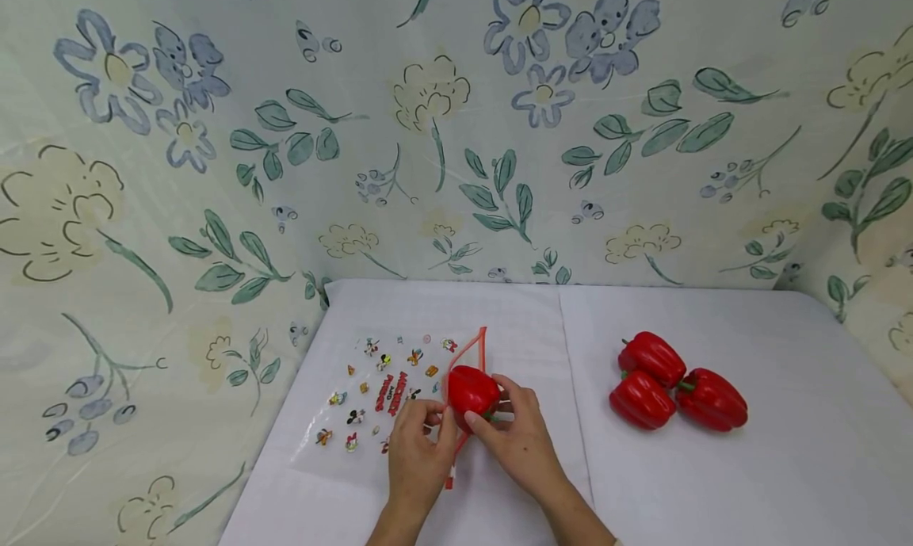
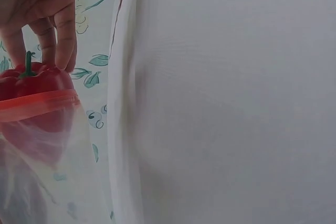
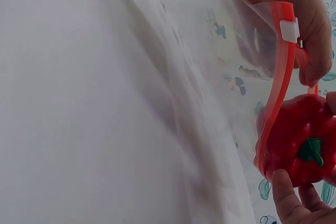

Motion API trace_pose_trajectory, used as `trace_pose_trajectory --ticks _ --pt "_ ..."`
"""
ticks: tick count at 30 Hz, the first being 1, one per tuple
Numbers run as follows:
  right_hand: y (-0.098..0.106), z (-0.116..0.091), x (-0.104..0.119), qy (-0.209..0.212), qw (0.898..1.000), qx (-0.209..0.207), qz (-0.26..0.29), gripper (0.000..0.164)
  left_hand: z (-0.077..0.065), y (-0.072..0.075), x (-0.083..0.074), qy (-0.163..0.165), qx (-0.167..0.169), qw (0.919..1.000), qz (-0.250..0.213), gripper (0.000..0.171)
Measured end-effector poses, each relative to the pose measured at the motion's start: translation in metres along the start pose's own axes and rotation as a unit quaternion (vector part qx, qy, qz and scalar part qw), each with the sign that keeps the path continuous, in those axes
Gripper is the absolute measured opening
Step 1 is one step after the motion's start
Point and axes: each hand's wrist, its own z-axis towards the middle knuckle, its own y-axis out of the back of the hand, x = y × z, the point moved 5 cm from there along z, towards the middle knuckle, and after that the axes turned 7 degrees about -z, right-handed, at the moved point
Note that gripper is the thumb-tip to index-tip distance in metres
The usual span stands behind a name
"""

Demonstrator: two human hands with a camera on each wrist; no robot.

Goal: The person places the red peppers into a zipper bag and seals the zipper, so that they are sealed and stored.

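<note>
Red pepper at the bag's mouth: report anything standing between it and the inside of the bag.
Nothing visible is in the way: the clear bag is open, and the red pepper is already partway into its mouth. The right hand holds the pepper; the left hand pinches the bag beside it.

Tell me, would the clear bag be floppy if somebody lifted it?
The clear bag would probably flop, since its thin plastic wrinkles near the mouth. It may feel slippery, as it looks shiny. Its orange strip seems stiffer, holding a smooth curve.

left grip [image 1: 419, 455]: bare | right grip [image 1: 519, 435]: bare | forearms [image 1: 571, 510]: bare, pale sleeve edge [image 1: 617, 542] at right
</note>
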Motion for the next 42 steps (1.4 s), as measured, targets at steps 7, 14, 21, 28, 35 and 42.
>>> trace_pose_trajectory --ticks 7,14,21,28,35,42 --pt "-0.005 -0.001 0.001 -0.003 1.0 0.008 0.009 0.077 -0.001 0.001 -0.001 -0.008 0.002 1.0 -0.005 0.01" --pt "-0.011 -0.002 0.001 0.019 0.999 0.024 0.009 0.07 -0.003 0.001 -0.002 -0.017 -0.003 0.9998 -0.01 0.011" --pt "-0.017 -0.004 0.003 0.058 0.997 0.046 0.036 0.058 -0.002 0.001 -0.003 -0.026 -0.005 0.9993 -0.028 0.009" --pt "-0.024 -0.004 0.005 0.089 0.99 0.098 0.045 0.055 -0.002 0.001 -0.004 -0.053 -0.012 0.9976 -0.042 0.011" --pt "-0.021 -0.006 0.003 0.092 0.989 0.107 0.037 0.051 -0.002 0.001 -0.002 -0.042 -0.011 0.9981 -0.042 0.015" --pt "0.003 -0.007 -0.008 0.062 0.996 0.044 0.048 0.047 -0.002 0.001 -0.002 -0.041 -0.011 0.998 -0.046 0.015"
